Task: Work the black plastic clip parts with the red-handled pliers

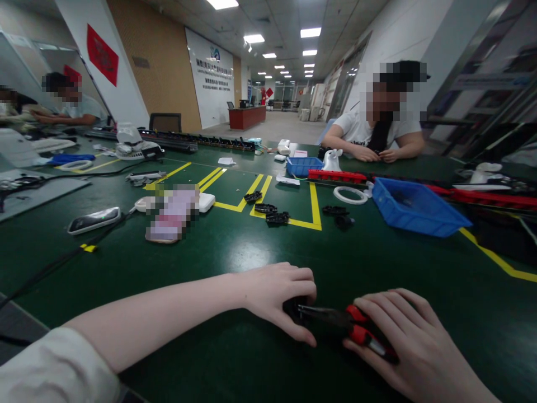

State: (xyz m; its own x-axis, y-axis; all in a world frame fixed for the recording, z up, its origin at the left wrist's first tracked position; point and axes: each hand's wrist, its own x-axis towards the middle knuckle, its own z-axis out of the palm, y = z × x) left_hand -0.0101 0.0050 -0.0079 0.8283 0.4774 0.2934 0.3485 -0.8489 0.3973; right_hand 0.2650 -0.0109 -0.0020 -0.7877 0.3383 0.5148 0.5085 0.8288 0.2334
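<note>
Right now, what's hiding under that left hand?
Part of a small black piece peeks out between the left hand's thumb and fingers, by the tips of the red-handled pliers. The hand covers the rest, so its whole shape can't be seen.

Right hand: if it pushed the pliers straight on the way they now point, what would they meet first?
The pliers in the right hand would likely first meet the small black part in the left hand. They appear to reach it in the picture, but whether they touch is unclear.
</note>
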